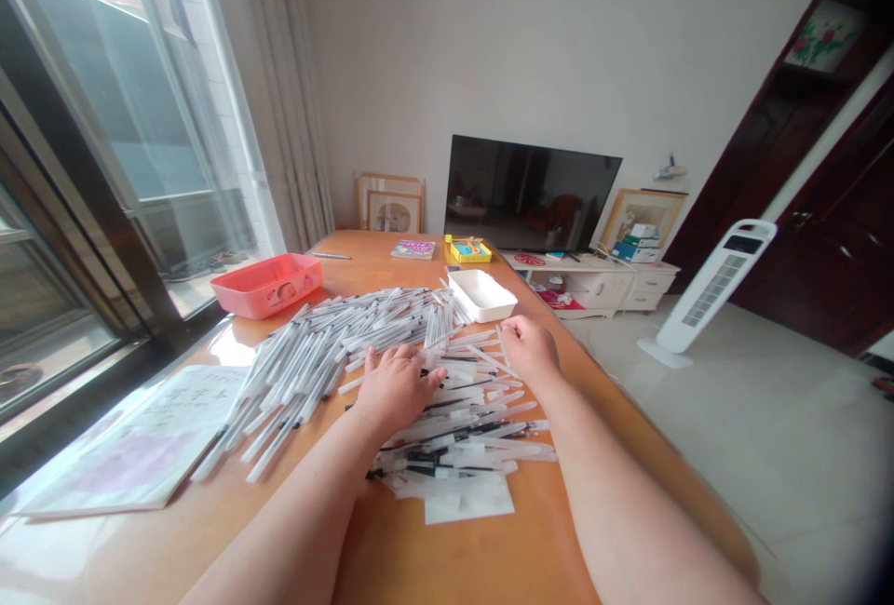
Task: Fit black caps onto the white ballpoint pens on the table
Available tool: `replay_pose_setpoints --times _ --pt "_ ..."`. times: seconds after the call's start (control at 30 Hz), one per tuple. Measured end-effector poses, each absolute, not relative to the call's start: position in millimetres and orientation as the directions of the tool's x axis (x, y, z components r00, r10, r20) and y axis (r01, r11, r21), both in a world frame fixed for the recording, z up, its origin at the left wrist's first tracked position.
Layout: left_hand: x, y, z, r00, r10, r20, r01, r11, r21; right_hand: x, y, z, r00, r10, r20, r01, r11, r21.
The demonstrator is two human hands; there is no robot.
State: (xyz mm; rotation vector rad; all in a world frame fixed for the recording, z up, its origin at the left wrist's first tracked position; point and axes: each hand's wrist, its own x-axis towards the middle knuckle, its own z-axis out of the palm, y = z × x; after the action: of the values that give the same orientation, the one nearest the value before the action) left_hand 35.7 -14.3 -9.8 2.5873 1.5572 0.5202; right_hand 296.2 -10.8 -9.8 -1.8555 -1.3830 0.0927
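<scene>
On the table, my left hand (398, 389) lies palm down over the pens, with its fingers and thumb apart. My right hand (532, 350) is closed in a pinch around a slim whitish pen (504, 346), held at the right edge of the pile. Between and below the hands spreads a loose pile of clear pen parts with black pieces (461, 423). Left of it, a large heap of white-barrelled pens (314, 344) fans across the table. What lies under my left palm is hidden.
A red plastic basket (241, 293) stands at the table's left edge, a white tray (475, 315) beyond the pile. A notebook (132, 456) lies at left. Farther back are a booklet (413, 249) and a yellow box (470, 258). The table's edge (649, 428) runs along my right.
</scene>
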Motion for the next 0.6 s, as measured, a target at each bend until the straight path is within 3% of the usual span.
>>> replay_pose_setpoints --times 0.2,0.3,0.43,0.5,0.6 --pt "31.1 -20.0 0.8 0.483 0.822 0.303 0.698 -0.570 0.433 288.5 -9.6 -11.3 0.358 0.850 0.387 0.771 -0.035 -0.636" --pt "29.2 -18.6 6.0 0.439 0.840 0.319 0.622 -0.541 0.566 277.4 -12.6 -6.0 0.339 0.873 0.351 0.677 0.032 -0.735" --pt "31.6 -23.7 15.6 0.442 0.844 0.302 0.456 -0.502 0.735 257.7 -19.7 2.7 0.173 0.984 0.034 0.179 0.002 -0.984" --pt "34.4 -27.5 18.0 0.468 0.837 0.283 0.362 -0.473 0.803 249.2 -23.4 6.9 0.056 0.997 -0.049 -0.062 -0.046 -0.997" --pt "39.0 -29.2 14.2 0.438 0.868 0.233 0.271 -0.375 0.886 240.0 -28.3 13.8 -0.002 0.999 -0.045 -0.251 -0.044 -0.967"
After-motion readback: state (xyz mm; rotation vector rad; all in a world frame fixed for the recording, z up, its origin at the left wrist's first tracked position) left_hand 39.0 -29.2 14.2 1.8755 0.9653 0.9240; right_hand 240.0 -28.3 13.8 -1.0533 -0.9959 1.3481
